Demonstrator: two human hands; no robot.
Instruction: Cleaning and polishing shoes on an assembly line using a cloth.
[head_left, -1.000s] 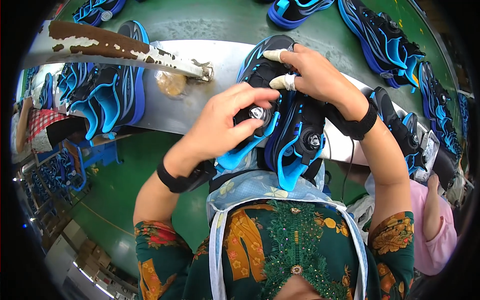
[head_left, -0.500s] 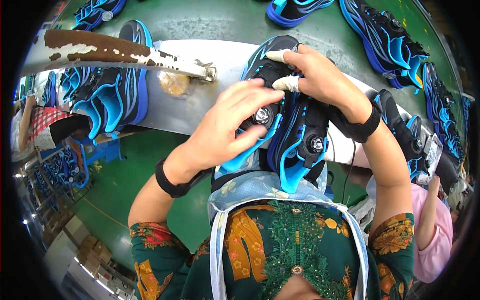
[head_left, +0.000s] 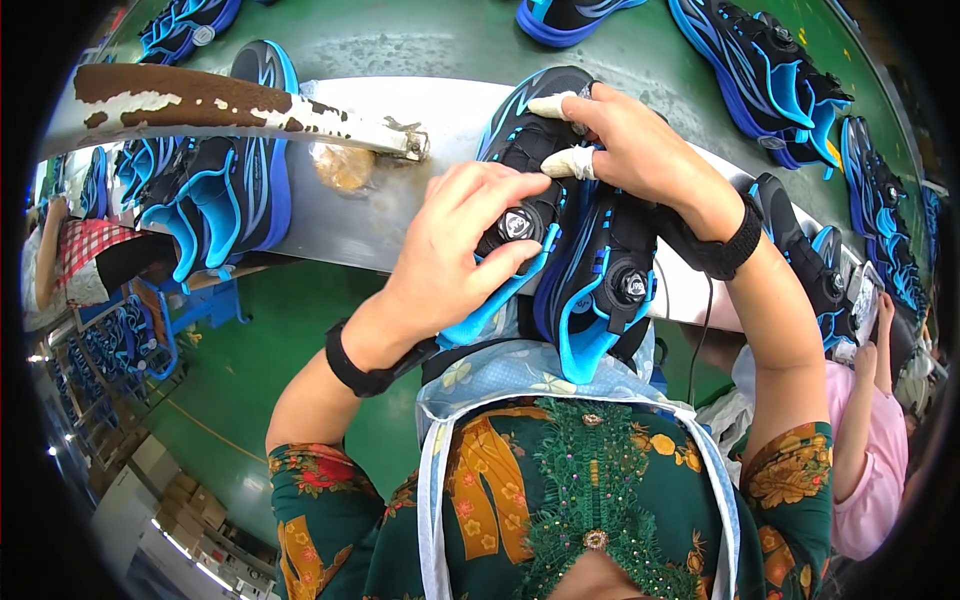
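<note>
Two black and blue sports shoes lie side by side before me, toes pointing away. The left shoe point(head_left: 545, 98) has a round dial point(head_left: 516, 225) on its tongue. My left hand point(head_left: 450, 245) curls around this shoe's left side, thumb and forefinger on either side of the dial. My right hand point(head_left: 640, 150) bends over the front of the same shoe, its white-covered thumb and forefinger at the upper; its other fingertips are hidden. The right shoe point(head_left: 610, 235) sits partly under my right hand, its blue collar towards me.
A worn metal arm point(head_left: 240, 108) reaches over the pale worktop point(head_left: 330, 220) from the left. More shoes stand at left point(head_left: 262, 190) and right point(head_left: 800, 250). A green conveyor surface point(head_left: 420, 45) carries other shoes behind. A person in pink point(head_left: 870, 460) works at right; another point(head_left: 90, 250) is at far left.
My left hand's fingers have drawn in a little closer around the shoe's dial, and the forearm has shifted slightly right. My right hand stays at the shoe's front.
</note>
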